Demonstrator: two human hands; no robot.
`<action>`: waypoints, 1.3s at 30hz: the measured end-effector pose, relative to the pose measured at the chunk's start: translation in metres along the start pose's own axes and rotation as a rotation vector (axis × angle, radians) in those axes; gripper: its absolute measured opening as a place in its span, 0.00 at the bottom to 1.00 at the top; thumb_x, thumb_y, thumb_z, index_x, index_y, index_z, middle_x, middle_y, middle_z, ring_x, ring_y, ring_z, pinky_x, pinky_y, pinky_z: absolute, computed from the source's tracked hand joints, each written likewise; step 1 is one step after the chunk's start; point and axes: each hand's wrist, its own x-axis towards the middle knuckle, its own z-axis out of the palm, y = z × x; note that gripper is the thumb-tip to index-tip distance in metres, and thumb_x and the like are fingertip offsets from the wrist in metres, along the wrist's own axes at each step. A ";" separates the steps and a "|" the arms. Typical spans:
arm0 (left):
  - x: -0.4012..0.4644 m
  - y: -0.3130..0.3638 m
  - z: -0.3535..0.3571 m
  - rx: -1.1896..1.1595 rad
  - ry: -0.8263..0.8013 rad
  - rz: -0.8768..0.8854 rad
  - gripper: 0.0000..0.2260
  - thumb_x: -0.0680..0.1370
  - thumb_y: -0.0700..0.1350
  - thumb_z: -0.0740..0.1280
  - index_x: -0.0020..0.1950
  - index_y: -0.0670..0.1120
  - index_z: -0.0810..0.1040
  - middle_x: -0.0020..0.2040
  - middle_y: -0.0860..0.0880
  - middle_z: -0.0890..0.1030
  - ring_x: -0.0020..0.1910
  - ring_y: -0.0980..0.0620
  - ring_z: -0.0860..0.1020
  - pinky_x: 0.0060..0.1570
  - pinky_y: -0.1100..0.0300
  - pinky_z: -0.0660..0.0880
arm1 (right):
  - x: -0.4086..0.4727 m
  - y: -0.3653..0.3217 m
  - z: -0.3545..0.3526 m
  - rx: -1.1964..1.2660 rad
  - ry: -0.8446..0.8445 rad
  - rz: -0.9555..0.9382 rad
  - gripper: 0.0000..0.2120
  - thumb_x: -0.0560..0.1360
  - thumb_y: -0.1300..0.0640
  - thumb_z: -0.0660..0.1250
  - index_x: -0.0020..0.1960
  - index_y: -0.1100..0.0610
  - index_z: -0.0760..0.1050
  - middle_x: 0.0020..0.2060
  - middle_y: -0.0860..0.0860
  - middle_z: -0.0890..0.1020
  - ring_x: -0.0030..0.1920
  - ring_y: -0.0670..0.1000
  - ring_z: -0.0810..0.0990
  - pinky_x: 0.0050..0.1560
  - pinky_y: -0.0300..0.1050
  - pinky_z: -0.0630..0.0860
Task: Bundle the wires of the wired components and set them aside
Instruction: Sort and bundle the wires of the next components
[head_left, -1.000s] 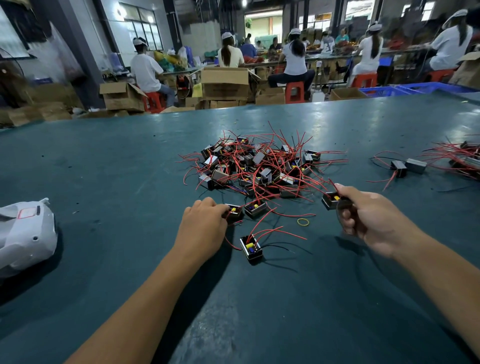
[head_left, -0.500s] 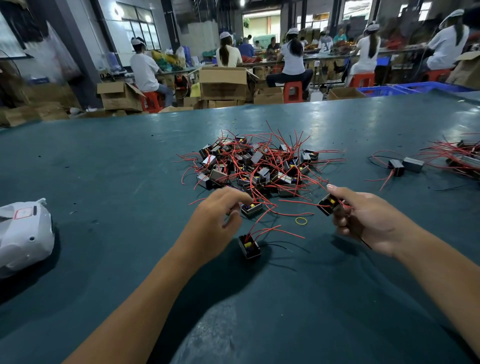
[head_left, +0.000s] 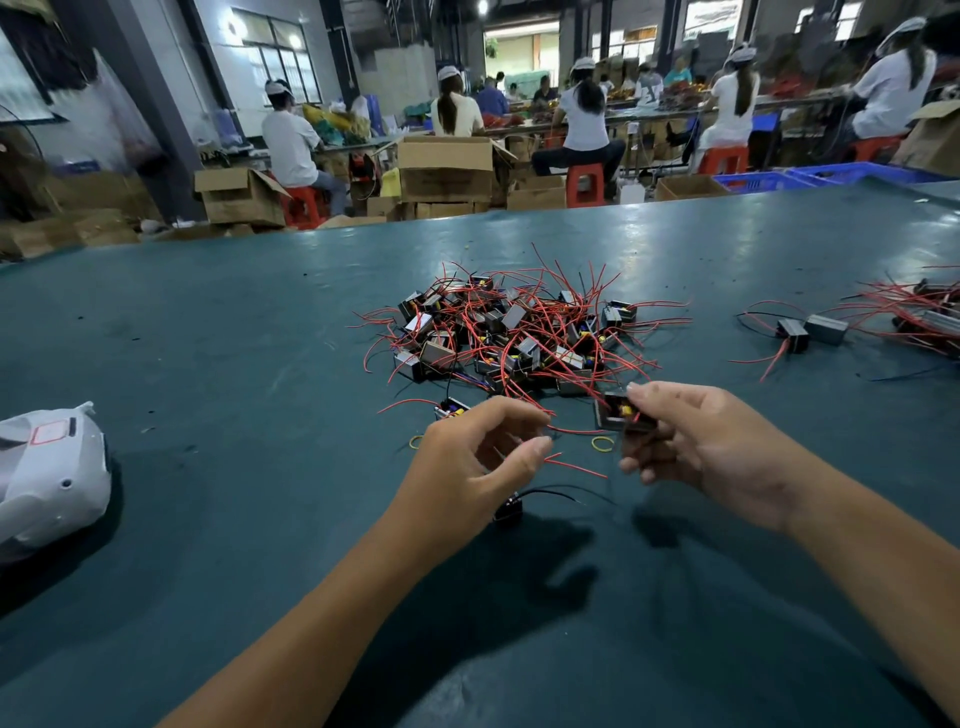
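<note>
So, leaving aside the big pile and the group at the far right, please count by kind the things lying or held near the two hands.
Wired components: 3, namely held component in right hand, far component, near component by left hand
Yellow rubber bands: 2, namely left band, right band
White housing: 1
Total: 6

The person is showing two bare forearms, with no sleeves, gloves, rings or watch reaching the left hand (head_left: 467, 462) or right hand (head_left: 711, 447).
</note>
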 end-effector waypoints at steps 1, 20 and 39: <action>-0.001 0.001 0.004 -0.073 -0.005 -0.046 0.10 0.75 0.54 0.70 0.55 0.54 0.81 0.43 0.48 0.83 0.37 0.50 0.81 0.36 0.55 0.78 | -0.002 0.000 0.004 0.020 -0.054 -0.024 0.12 0.71 0.48 0.69 0.43 0.57 0.79 0.35 0.60 0.82 0.34 0.56 0.83 0.30 0.41 0.78; -0.002 0.005 0.009 0.258 -0.072 0.227 0.14 0.76 0.50 0.73 0.58 0.45 0.81 0.42 0.59 0.81 0.39 0.65 0.76 0.41 0.70 0.72 | -0.018 0.008 0.033 0.084 -0.276 0.145 0.24 0.66 0.67 0.65 0.62 0.61 0.68 0.36 0.55 0.80 0.36 0.56 0.82 0.31 0.45 0.80; 0.002 0.004 0.000 0.070 -0.027 0.031 0.08 0.75 0.61 0.68 0.52 0.62 0.78 0.35 0.54 0.78 0.31 0.54 0.74 0.34 0.49 0.76 | -0.015 0.003 0.016 -0.479 -0.177 -0.240 0.17 0.70 0.61 0.66 0.56 0.47 0.74 0.35 0.50 0.79 0.31 0.48 0.73 0.31 0.44 0.71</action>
